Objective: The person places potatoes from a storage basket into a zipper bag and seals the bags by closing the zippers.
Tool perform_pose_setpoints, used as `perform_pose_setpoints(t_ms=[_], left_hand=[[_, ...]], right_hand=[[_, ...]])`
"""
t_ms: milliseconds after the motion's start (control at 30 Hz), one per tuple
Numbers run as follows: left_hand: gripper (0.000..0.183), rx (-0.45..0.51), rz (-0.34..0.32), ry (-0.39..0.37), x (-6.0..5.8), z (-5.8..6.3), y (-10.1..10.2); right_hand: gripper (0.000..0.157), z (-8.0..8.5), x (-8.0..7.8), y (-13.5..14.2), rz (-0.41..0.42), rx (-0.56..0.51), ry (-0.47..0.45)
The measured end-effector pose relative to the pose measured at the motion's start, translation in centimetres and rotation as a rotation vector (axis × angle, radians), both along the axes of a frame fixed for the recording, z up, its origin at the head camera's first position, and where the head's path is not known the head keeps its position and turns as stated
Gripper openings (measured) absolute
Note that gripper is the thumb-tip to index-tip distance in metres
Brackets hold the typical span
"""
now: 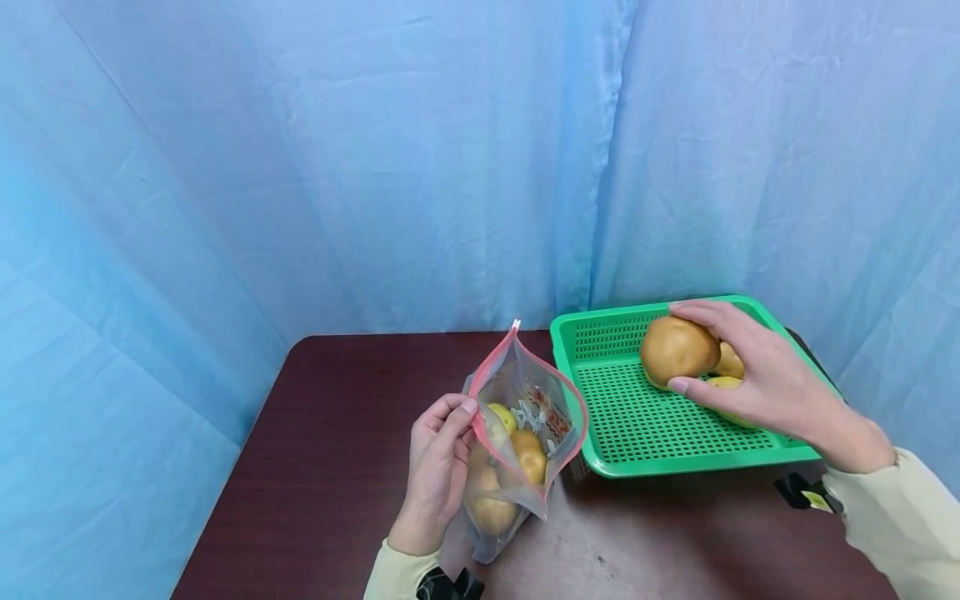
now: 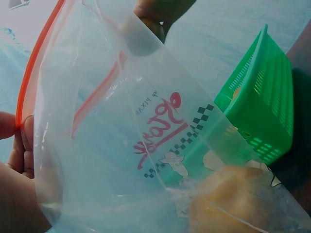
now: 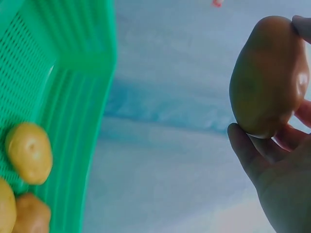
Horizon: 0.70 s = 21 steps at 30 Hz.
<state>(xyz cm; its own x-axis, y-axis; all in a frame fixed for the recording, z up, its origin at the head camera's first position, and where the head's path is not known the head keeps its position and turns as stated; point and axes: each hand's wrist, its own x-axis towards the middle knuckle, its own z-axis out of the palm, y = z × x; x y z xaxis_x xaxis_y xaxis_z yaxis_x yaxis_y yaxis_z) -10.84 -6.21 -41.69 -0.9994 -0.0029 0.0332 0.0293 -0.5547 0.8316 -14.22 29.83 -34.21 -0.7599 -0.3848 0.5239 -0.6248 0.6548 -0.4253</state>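
My left hand [image 1: 438,467] pinches the pink-red zip rim of a clear zip-lock bag [image 1: 517,492], whose mouth gapes open. Inside the bag lie brown potatoes [image 1: 529,458] and a yellow-green rounded item [image 1: 502,417]; the left wrist view shows red lettering and a checkered print on its side. My right hand [image 1: 780,387] grips a large brown potato [image 1: 677,350] between thumb and fingers, up above the green basket [image 1: 622,468]. In the right wrist view this potato [image 3: 269,77] is long and smooth, held by its ends.
Another potato [image 1: 729,362] and a yellow-green item [image 1: 738,417] sit at the basket's right side, partly hidden by my right hand. Basket and bag stand side by side on a dark brown table [image 1: 337,467]. Blue curtain [image 1: 450,167] hangs behind the table.
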Motion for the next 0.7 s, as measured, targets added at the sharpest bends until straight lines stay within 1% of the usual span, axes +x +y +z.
perform_pose_setpoints(t_ms=[200,367,567,700], left_hand=[[0.007,0.006,-0.007,-0.004,-0.2,0.1,0.1],[0.007,0.011,-0.009,-0.004,-0.3,0.2,0.2],[0.009,0.015,-0.009,0.0,-0.4,0.3,0.2],[0.008,0.016,-0.016,0.007,-0.5,0.3,0.2]], right_hand=[[0.092,0.7,0.8,-2.4,0.084,-0.029,0.045],[0.091,0.8,1.2,-4.4,0.152,-0.067,0.047],[0.084,0.4,1.3,-6.8,0.269,-0.141,0.049],[0.076,-0.2,1.4,-8.3,0.301,-0.149,0.039]])
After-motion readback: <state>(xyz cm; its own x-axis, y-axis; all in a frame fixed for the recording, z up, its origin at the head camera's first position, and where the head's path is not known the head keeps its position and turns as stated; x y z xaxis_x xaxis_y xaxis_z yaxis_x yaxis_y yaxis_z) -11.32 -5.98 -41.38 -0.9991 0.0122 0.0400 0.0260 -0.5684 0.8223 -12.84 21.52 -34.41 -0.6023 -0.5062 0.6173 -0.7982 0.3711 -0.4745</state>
